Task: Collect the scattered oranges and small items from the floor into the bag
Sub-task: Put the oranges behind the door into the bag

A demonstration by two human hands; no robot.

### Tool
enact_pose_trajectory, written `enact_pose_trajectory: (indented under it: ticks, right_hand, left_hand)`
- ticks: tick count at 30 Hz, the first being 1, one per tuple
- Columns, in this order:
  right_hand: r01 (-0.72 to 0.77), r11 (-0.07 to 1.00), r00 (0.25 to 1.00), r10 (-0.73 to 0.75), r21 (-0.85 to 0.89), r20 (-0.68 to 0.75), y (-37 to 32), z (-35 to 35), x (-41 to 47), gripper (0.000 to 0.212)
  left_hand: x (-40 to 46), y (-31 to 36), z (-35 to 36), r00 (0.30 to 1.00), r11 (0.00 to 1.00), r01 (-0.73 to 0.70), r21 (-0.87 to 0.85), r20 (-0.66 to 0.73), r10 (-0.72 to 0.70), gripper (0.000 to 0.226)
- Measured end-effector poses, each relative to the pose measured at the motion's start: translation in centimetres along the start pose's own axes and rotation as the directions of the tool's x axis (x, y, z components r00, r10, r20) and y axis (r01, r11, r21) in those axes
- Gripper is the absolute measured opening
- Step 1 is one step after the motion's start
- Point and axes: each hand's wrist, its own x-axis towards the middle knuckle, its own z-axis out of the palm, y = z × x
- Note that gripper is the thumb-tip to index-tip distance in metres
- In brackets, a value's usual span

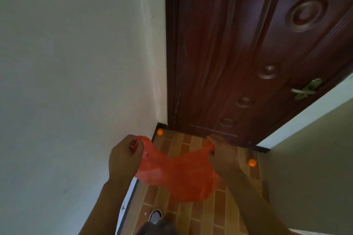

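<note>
We hold the red bag [177, 175] stretched open, left grip [126, 155] and right grip [223, 156] each pinching a handle; two oranges [160, 131] lie on the floor [191, 215].

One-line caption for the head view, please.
Both hands, left and right, stretch a red plastic bag above two oranges.

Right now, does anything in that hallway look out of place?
Yes. Two oranges lie loose on the tiled floor: one in the corner where the wall meets the door frame, another by the right wall. The red bag, held between both hands, hangs limp.
</note>
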Motion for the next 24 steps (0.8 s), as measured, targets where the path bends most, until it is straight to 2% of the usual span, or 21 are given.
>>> enact_pose_trajectory:
  ticks: [6, 10, 14, 20, 24]
  right_hand:
    - [-0.082, 0.993, 0.996, 0.079, -0.088, -0.04, -1.8, 0.5, 3.1, 0.07]
    - [-0.11, 0.993, 0.994, 0.109, -0.047, -0.009, -1.0, 2.4, 4.9, 0.074]
    - [-0.123, 0.992, 0.992, 0.124, -0.035, 0.016, -0.6, 4.5, 7.4, 0.072]
    - [-0.136, 0.991, 0.986, 0.135, 0.007, 0.099, 1.4, 9.7, 12.6, 0.071]
    - [-0.135, 0.99, 0.981, 0.13, 0.03, 0.145, 3.0, 12.8, 16.0, 0.07]
  left_hand:
    - [5.2, -1.9, 2.1, 0.992, 0.998, -0.059, -0.01, 0.11, 0.06, 0.005]
    - [7.0, -2.9, 3.6, 0.988, 0.998, -0.063, -0.026, 0.137, 0.066, 0.005]
    - [8.6, -4.8, 5.4, 0.984, 0.999, 0.006, -0.031, 0.18, 0.0, 0.004]
    - [11.0, -8.3, 9.3, 0.976, 0.999, 0.019, 0.045, 0.216, -0.029, 0.011]
    - [12.7, -10.0, 13.1, 0.96, 0.992, 0.105, 0.076, 0.252, -0.121, 0.014]
